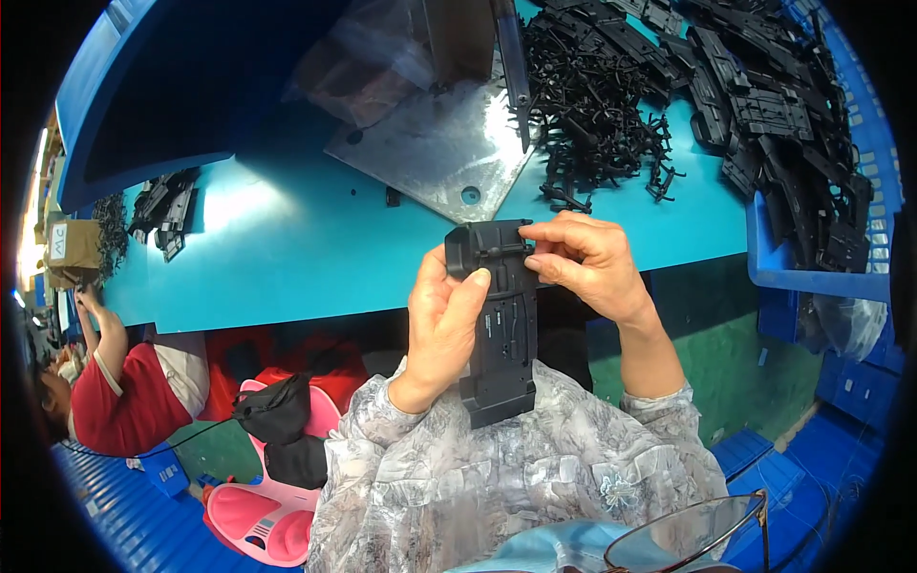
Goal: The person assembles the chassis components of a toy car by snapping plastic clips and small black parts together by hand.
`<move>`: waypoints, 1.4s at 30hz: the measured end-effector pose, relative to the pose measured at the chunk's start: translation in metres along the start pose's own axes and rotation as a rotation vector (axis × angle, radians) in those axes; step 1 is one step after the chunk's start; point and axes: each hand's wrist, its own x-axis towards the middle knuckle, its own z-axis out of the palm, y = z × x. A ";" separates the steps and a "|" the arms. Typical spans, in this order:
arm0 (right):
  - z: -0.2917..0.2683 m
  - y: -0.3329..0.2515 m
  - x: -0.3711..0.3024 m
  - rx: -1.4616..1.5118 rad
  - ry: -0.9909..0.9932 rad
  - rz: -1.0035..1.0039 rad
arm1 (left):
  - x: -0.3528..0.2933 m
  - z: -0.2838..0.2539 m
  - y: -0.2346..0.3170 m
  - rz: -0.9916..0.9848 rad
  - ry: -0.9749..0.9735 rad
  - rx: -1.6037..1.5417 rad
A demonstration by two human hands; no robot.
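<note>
Head view, from left to right: at the far left edge a second person in a red top (pixel 134 396) is seen, with one arm raised beside a small cardboard box (pixel 74 244). A few black plastic parts (pixel 164 208) lie on the teal table (pixel 315 258) near that corner, below a dark blue bin (pixel 143 95). Lower down, a pink plastic stool (pixel 272 506) is seen with a black bag (pixel 277 409) lying on it.

Toward the middle, a grey metal plate (pixel 430 153) rests on the table. In front of the table edge, a long black plastic part (pixel 499 320) is held upright between both hands, above the lap. The left hand (pixel 441 320) is wrapped around the part's left side, with the thumb pressed on its front near the top. The right hand (pixel 585 263) is pinched at the part's upper right corner, where a small black piece is pressed between thumb and fingers.

Behind the hands, a heap of thin black plastic scraps (pixel 592 115) is piled on the table. Further right, a blue crate (pixel 821 172) is filled with more black parts, and it overhangs the table's right end. A pair of glasses (pixel 693 535) is seen at the bottom right.
</note>
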 end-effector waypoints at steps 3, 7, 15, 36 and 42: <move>0.001 -0.004 0.002 -0.086 -0.013 -0.013 | 0.001 -0.001 0.002 0.006 -0.009 0.004; 0.009 -0.008 0.002 -0.331 0.031 -0.129 | 0.004 -0.004 0.005 -0.018 -0.041 0.005; 0.026 -0.001 0.004 -0.573 0.229 -0.527 | 0.004 -0.006 0.001 0.063 -0.010 0.057; 0.050 -0.018 -0.028 0.858 0.408 0.024 | -0.005 0.023 0.007 0.772 0.099 0.946; 0.053 -0.015 -0.005 1.137 0.284 0.126 | 0.022 0.006 0.037 0.157 0.054 0.231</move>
